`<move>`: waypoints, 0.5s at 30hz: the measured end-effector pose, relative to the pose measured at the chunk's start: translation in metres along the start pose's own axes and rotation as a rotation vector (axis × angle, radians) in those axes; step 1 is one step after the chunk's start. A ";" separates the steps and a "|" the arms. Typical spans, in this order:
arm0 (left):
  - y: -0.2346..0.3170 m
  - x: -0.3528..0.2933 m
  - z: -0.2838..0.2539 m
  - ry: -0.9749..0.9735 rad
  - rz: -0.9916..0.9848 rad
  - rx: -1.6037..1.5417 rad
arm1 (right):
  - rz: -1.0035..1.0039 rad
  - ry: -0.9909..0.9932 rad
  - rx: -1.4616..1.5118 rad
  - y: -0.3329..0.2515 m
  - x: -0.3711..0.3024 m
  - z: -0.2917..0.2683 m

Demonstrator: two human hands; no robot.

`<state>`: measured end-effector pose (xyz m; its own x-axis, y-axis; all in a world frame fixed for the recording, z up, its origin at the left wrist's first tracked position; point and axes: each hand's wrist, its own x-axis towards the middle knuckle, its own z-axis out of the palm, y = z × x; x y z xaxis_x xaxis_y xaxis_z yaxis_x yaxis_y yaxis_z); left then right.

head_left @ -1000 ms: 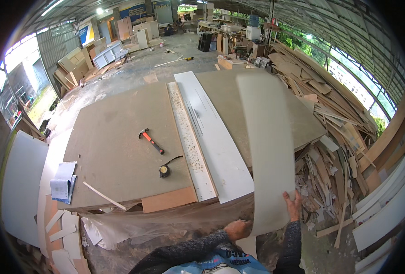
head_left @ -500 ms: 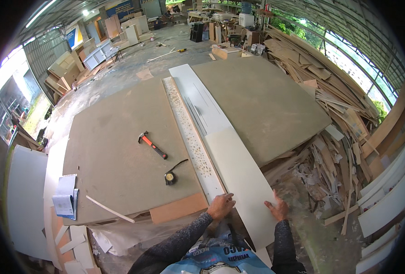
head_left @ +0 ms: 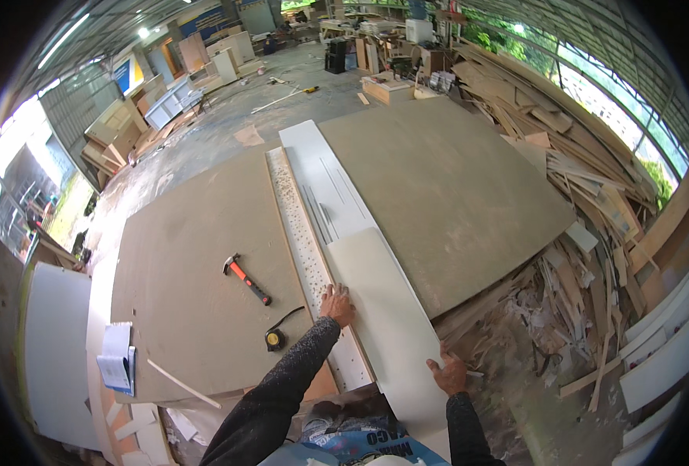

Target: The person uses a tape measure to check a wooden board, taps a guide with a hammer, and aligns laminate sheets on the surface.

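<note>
A long white panel (head_left: 391, 311) lies lengthwise on top of another white board (head_left: 329, 167) with dark lines on it. Thumb over the panel's right edge, my right hand (head_left: 448, 374) grips it near the close end; the fingers beneath are partly hidden. My left hand (head_left: 336, 304) rests with fingers stretched out on the wooden edge strip beside the panel's left side. That strip borders a long, shallow white tray-like piece (head_left: 310, 260) strewn with small tan bits. Left of it lie a claw hammer (head_left: 247, 279) with an orange-black handle and a tape measure (head_left: 275, 339).
All this rests on a wide grey-brown work surface (head_left: 453, 194). An open notebook (head_left: 116, 357) and a thin white strip (head_left: 183, 384) lie near its left front. Wood offcuts (head_left: 554, 272) crowd the floor at right, below stacked boards (head_left: 531, 101). Cabinets and machines stand farther back.
My left hand has moved forward along the wooden strip from its near end. My right hand stays at the panel's right edge. The view has shifted slightly.
</note>
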<state>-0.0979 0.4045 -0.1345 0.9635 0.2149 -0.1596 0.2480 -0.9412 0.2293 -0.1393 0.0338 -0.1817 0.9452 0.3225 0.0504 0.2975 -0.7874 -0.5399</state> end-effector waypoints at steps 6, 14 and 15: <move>-0.031 0.036 0.001 -0.100 -0.050 0.174 | -0.015 -0.295 -0.088 -0.032 0.014 -0.017; -0.021 0.059 -0.024 -0.213 -0.033 0.242 | -0.121 -0.116 0.095 -0.010 0.032 0.001; -0.022 0.062 -0.026 -0.243 -0.040 0.269 | -0.131 -0.123 0.096 -0.011 0.034 0.003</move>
<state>-0.0412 0.4455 -0.1247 0.8934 0.2154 -0.3942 0.2186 -0.9751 -0.0374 -0.1110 0.0547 -0.1766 0.8741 0.4851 0.0255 0.3969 -0.6831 -0.6130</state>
